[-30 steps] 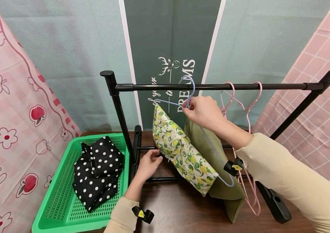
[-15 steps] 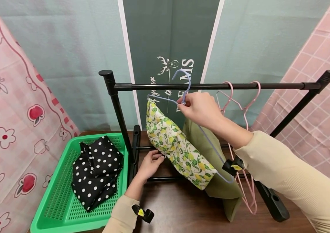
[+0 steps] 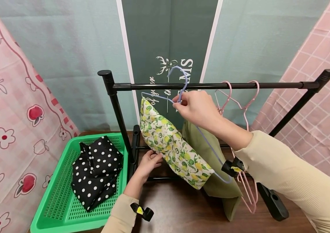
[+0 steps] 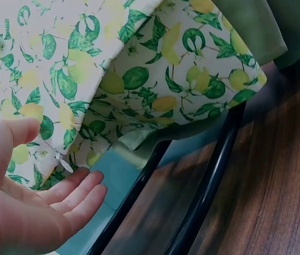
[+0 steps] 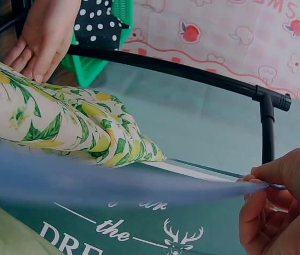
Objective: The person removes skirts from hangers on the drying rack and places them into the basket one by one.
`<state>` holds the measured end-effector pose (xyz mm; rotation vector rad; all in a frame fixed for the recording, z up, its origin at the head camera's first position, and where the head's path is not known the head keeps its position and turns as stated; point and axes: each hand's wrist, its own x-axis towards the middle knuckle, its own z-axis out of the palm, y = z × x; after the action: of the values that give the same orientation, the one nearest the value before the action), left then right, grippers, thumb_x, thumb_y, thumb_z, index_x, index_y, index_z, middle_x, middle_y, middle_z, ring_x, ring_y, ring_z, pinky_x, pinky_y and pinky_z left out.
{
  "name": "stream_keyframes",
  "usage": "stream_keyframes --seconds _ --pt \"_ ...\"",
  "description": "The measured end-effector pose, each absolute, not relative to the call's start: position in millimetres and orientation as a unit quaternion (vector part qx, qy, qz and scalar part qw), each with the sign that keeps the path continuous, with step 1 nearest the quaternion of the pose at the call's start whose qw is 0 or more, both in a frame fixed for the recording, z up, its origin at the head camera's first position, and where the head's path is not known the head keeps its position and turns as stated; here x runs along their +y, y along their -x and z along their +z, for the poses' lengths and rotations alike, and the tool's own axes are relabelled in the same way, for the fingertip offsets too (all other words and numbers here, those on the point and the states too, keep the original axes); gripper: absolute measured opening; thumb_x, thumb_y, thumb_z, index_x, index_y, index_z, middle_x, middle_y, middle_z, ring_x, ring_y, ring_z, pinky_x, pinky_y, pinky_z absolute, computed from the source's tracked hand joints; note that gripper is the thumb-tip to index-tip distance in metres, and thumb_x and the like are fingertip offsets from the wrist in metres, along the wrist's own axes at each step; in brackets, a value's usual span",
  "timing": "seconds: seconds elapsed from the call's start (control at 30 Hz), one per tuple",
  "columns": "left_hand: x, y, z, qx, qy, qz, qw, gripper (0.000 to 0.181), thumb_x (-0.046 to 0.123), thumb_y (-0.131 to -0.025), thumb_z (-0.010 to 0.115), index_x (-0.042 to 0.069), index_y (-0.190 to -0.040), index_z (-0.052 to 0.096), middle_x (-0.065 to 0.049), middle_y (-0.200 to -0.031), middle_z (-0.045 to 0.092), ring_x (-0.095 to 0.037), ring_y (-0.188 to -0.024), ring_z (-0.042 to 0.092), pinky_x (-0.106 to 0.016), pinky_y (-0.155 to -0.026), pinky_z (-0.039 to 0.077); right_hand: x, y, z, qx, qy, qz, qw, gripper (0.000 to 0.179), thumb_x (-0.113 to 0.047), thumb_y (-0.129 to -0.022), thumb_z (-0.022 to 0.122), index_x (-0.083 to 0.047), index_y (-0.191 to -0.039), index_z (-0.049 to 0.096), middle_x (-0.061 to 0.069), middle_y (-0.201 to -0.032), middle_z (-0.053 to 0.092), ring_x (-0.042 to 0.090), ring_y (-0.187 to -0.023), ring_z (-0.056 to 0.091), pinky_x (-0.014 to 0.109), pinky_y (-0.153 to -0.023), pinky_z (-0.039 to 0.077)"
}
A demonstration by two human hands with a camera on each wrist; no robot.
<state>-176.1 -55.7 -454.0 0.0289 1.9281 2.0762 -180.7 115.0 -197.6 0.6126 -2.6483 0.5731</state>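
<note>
Cloth in lemon print (image 3: 172, 142) hangs below the black rail (image 3: 153, 86) on a blue hanger (image 5: 155, 186) my right fingers (image 5: 254, 211) pinch beneath its hook (image 3: 176, 67), my left fingers (image 4: 88, 207) relaxed farther below, and lowering it squarely should seat it.

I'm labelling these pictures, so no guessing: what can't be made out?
Head view: middle of the thin periwinkle hanger, hidden by the right hand.
Head view: floor of the green plastic basket beneath the black polka-dot cloth.
Right wrist view: the hanger's near stretch, blurred blue.
Left wrist view: rest of the white lemon-print fabric, cut off by top and left edges.
</note>
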Motion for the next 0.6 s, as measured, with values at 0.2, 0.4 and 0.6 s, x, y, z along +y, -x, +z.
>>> stream_keyframes --seconds 0.2,0.4,0.6 --pt "-57 175 -449 0.636 -0.011 0.754 0.163 0.057 0.023 -0.093 0.054 -0.005 -0.137 0.028 -0.026 -0.129 0.047 -0.032 -0.111 0.055 -0.046 -0.096 0.042 112 178 -194 -0.935 -0.218 0.202 0.196 0.017 -0.021 -0.087 0.059 -0.014 -0.092 0.074 -0.001 -0.06 0.063 0.013 -0.047 0.043 0.028 -0.046 0.032" --pt "-54 175 -441 0.58 0.011 0.797 0.165 0.048 0.015 -0.091 0.056 0.0 -0.132 0.035 -0.016 -0.117 0.055 -0.015 -0.092 0.062 -0.047 -0.098 0.04 110 175 -189 -0.937 -0.207 0.203 0.194 0.018 -0.023 -0.089 0.059 -0.015 -0.095 0.074 0.0 -0.063 0.064 0.014 -0.052 0.047 0.029 -0.046 0.034" --pt "-55 176 -437 0.57 0.02 0.809 0.143 0.045 0.012 -0.089 0.06 0.0 -0.127 0.04 -0.005 -0.101 0.062 -0.012 -0.085 0.063 -0.038 -0.089 0.047 112 175 -188 -0.931 -0.218 0.211 0.205 0.017 -0.02 -0.088 0.059 -0.012 -0.092 0.074 0.001 -0.062 0.064 0.013 -0.05 0.045 0.029 -0.046 0.032"
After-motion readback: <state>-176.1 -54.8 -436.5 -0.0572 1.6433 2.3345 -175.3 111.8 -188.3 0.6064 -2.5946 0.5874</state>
